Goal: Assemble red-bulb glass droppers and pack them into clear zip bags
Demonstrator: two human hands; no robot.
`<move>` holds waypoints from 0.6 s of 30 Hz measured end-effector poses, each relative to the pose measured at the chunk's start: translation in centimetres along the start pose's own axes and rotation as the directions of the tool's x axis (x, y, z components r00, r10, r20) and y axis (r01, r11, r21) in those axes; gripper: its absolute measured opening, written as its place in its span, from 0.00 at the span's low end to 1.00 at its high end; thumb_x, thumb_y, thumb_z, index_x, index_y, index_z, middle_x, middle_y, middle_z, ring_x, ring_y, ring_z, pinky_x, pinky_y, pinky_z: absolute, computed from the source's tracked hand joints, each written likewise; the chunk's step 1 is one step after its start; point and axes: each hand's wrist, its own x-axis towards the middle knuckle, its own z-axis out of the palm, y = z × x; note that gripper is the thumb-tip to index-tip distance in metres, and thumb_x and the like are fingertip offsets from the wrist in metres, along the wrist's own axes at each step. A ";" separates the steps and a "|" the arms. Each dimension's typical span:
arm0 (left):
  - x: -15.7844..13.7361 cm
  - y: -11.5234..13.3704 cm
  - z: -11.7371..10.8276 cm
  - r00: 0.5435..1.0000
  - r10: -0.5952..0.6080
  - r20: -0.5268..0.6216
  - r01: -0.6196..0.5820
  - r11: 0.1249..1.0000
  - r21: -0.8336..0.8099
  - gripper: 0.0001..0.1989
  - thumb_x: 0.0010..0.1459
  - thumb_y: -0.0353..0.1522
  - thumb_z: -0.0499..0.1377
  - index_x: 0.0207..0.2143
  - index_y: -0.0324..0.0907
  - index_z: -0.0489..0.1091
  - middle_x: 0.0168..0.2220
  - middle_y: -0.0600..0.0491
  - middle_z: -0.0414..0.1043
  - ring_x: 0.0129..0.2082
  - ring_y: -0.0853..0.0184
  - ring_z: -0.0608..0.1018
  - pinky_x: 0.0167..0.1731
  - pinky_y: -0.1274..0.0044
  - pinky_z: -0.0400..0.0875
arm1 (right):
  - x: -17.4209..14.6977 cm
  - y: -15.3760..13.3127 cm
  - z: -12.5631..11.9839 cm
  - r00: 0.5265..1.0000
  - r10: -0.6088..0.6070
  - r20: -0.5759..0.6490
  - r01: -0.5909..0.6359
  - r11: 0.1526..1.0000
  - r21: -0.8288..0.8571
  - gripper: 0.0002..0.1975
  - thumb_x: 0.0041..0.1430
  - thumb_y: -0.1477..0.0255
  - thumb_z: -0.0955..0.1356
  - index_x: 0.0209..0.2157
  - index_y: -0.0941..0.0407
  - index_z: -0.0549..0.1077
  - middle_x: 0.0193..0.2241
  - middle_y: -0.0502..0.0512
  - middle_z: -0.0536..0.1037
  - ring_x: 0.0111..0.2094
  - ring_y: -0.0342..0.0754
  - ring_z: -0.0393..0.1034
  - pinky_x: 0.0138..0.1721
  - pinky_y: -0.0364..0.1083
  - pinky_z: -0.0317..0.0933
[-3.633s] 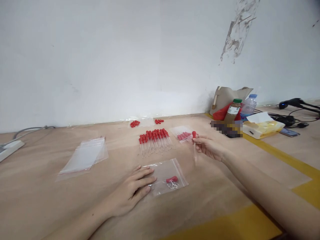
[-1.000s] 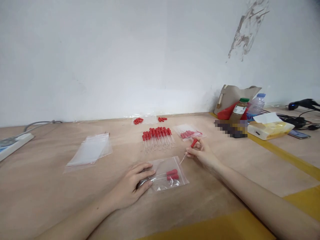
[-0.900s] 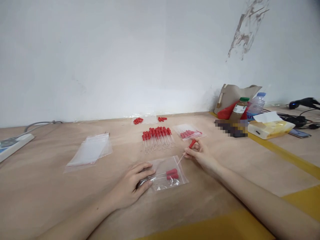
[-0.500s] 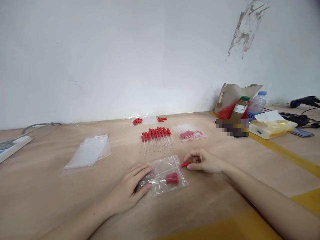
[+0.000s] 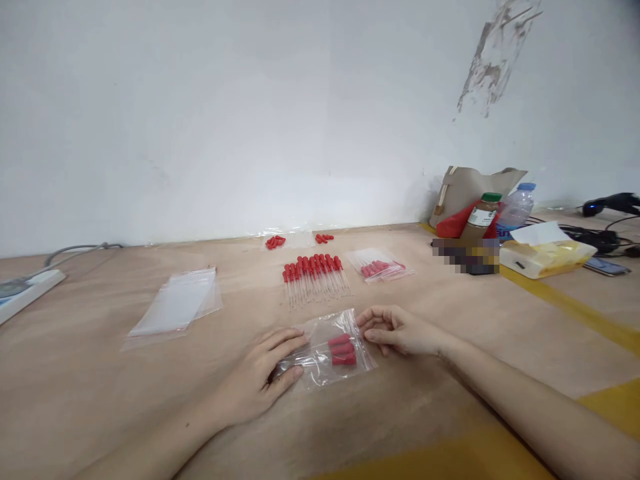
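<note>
A clear zip bag [image 5: 320, 379] lies flat in front of me, with three red-bulbed droppers [image 5: 343, 348] inside, their bulbs toward the right end. My left hand [image 5: 273, 363] rests on the bag's left end, fingers stretched and thumb apart. Beside the bag's right edge is my right hand [image 5: 387, 330], its fingers loosely bent and apart; I see nothing in it. Behind the bag, several red-bulbed droppers [image 5: 315, 273] lie in a row, thin clear stems toward me. To their right lies another clear bag [image 5: 367, 257] with droppers inside.
Flat clear bags [image 5: 173, 303] are stacked at left, near a white power strip [image 5: 40, 293]. Loose red bulbs [image 5: 275, 243] lie by the wall. At right stand a green-capped bottle [image 5: 483, 217], a clear bottle [image 5: 520, 203], a tissue pack [image 5: 545, 257] and a phone [image 5: 607, 267].
The dropper that was in my right hand now lies in the bag beside the other two. My right fingers have loosened at the bag's edge; my left hand has stayed in place.
</note>
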 end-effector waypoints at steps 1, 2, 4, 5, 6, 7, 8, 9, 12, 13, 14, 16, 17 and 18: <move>0.0 -0.1 0.0 1.000 0.008 0.002 -0.008 1.000 -0.001 0.18 0.59 0.36 0.50 0.52 0.48 0.61 0.53 0.52 0.61 0.53 0.62 0.64 0.52 0.67 0.60 | 0.1 -0.1 -0.6 0.999 0.030 -0.034 -0.031 0.999 -0.037 0.16 0.45 0.63 0.69 0.34 0.58 0.68 0.24 0.48 0.71 0.18 0.35 0.60 0.17 0.36 0.52; 0.0 -0.2 0.1 1.000 0.013 0.005 -0.013 1.000 -0.002 0.18 0.59 0.35 0.50 0.52 0.48 0.61 0.53 0.52 0.61 0.53 0.62 0.64 0.52 0.66 0.60 | 0.3 -0.3 -1.3 0.996 0.049 -0.074 -0.055 0.995 -0.078 0.15 0.45 0.64 0.69 0.33 0.59 0.68 0.24 0.49 0.70 0.17 0.35 0.59 0.15 0.36 0.50; 0.1 -0.4 0.2 1.000 0.017 0.008 -0.017 1.000 -0.007 0.18 0.59 0.36 0.50 0.52 0.49 0.61 0.54 0.53 0.61 0.53 0.62 0.64 0.52 0.66 0.59 | 1.3 -0.6 -2.3 0.985 0.050 -0.164 -0.076 0.984 -0.160 0.12 0.47 0.65 0.67 0.29 0.59 0.68 0.22 0.49 0.70 0.16 0.35 0.59 0.15 0.36 0.50; 0.1 -0.5 0.3 1.000 0.018 0.009 -0.018 1.000 -0.010 0.18 0.59 0.36 0.50 0.52 0.49 0.61 0.54 0.53 0.61 0.53 0.62 0.63 0.52 0.65 0.59 | 2.1 -0.8 -2.7 0.977 0.034 -0.210 -0.079 0.975 -0.209 0.10 0.48 0.66 0.66 0.27 0.59 0.67 0.21 0.49 0.70 0.16 0.36 0.59 0.15 0.37 0.51; 0.1 -0.6 0.4 1.000 0.019 0.008 -0.019 1.000 -0.013 0.18 0.59 0.36 0.50 0.53 0.50 0.61 0.54 0.53 0.61 0.53 0.62 0.63 0.52 0.64 0.59 | 3.1 -1.1 -3.0 0.965 0.011 -0.261 -0.087 0.957 -0.279 0.09 0.48 0.67 0.66 0.25 0.59 0.67 0.20 0.49 0.70 0.16 0.36 0.60 0.16 0.37 0.52; 0.1 -0.7 0.4 1.000 0.021 0.007 -0.020 1.000 -0.015 0.19 0.59 0.36 0.50 0.53 0.50 0.60 0.54 0.53 0.61 0.54 0.61 0.63 0.52 0.64 0.59 | 4.2 -1.4 -3.2 0.948 -0.017 -0.319 -0.104 0.928 -0.358 0.07 0.48 0.69 0.66 0.24 0.59 0.68 0.18 0.49 0.70 0.16 0.37 0.61 0.17 0.38 0.53; 0.1 -0.7 0.4 1.000 0.021 0.009 -0.021 1.000 -0.017 0.19 0.59 0.36 0.50 0.53 0.50 0.60 0.54 0.53 0.61 0.54 0.61 0.63 0.52 0.64 0.59 | 5.5 -1.8 -3.3 0.922 -0.052 -0.383 -0.134 0.887 -0.442 0.05 0.47 0.71 0.66 0.25 0.59 0.68 0.18 0.49 0.70 0.17 0.39 0.63 0.18 0.38 0.55; 0.1 -0.7 0.4 1.000 0.021 0.012 -0.021 1.000 -0.018 0.19 0.59 0.36 0.50 0.53 0.50 0.60 0.54 0.53 0.61 0.54 0.61 0.62 0.52 0.63 0.59 | 6.9 -2.2 -3.4 0.884 -0.089 -0.459 -0.189 0.830 -0.525 0.04 0.46 0.72 0.66 0.24 0.59 0.69 0.19 0.50 0.71 0.19 0.40 0.65 0.21 0.38 0.57; 0.1 -0.7 0.4 1.000 0.011 0.024 -0.011 1.000 -0.020 0.19 0.59 0.37 0.50 0.53 0.48 0.60 0.54 0.54 0.61 0.55 0.62 0.62 0.53 0.64 0.58 | 11.1 -3.1 -3.4 0.799 -0.134 -0.586 -0.270 0.791 -0.549 0.07 0.44 0.73 0.67 0.29 0.59 0.71 0.29 0.55 0.75 0.31 0.44 0.69 0.30 0.39 0.59; 0.1 -0.7 0.4 1.000 0.008 0.026 -0.008 1.000 -0.021 0.19 0.60 0.37 0.49 0.53 0.48 0.60 0.54 0.54 0.61 0.55 0.62 0.62 0.53 0.64 0.58 | 12.3 -3.4 -3.4 0.774 -0.130 -0.620 -0.298 0.789 -0.537 0.10 0.44 0.73 0.67 0.32 0.60 0.70 0.33 0.57 0.75 0.35 0.45 0.68 0.31 0.39 0.59; 0.1 -0.7 0.4 1.000 0.009 0.024 -0.009 1.000 -0.023 0.18 0.60 0.37 0.49 0.53 0.48 0.60 0.54 0.54 0.61 0.55 0.62 0.62 0.53 0.64 0.58 | 13.4 -3.6 -3.5 0.754 -0.113 -0.648 -0.328 0.789 -0.520 0.13 0.43 0.73 0.68 0.34 0.61 0.70 0.35 0.59 0.74 0.36 0.47 0.68 0.31 0.39 0.59; 0.0 -0.6 0.4 1.000 0.017 0.018 -0.016 1.000 -0.026 0.18 0.60 0.37 0.48 0.53 0.48 0.60 0.54 0.53 0.61 0.55 0.62 0.62 0.53 0.64 0.58 | 15.1 -3.8 -3.7 0.732 -0.065 -0.679 -0.378 0.790 -0.483 0.14 0.43 0.72 0.68 0.35 0.62 0.70 0.34 0.61 0.74 0.35 0.48 0.69 0.29 0.40 0.59; 0.0 -0.6 0.3 1.000 0.020 0.018 -0.020 0.999 -0.026 0.18 0.60 0.37 0.49 0.53 0.48 0.60 0.54 0.53 0.61 0.55 0.62 0.62 0.53 0.64 0.57 | 15.7 -3.9 -3.8 0.730 -0.039 -0.683 -0.396 0.790 -0.468 0.12 0.42 0.72 0.68 0.33 0.62 0.71 0.31 0.61 0.75 0.33 0.49 0.69 0.27 0.40 0.58; -0.1 -0.6 0.3 1.000 0.022 0.020 -0.021 0.999 -0.024 0.18 0.60 0.37 0.49 0.53 0.47 0.61 0.54 0.52 0.61 0.55 0.61 0.62 0.53 0.63 0.57 | 16.2 -3.9 -3.9 0.733 -0.018 -0.680 -0.406 0.790 -0.458 0.10 0.42 0.73 0.68 0.29 0.62 0.71 0.27 0.60 0.74 0.30 0.49 0.69 0.25 0.41 0.58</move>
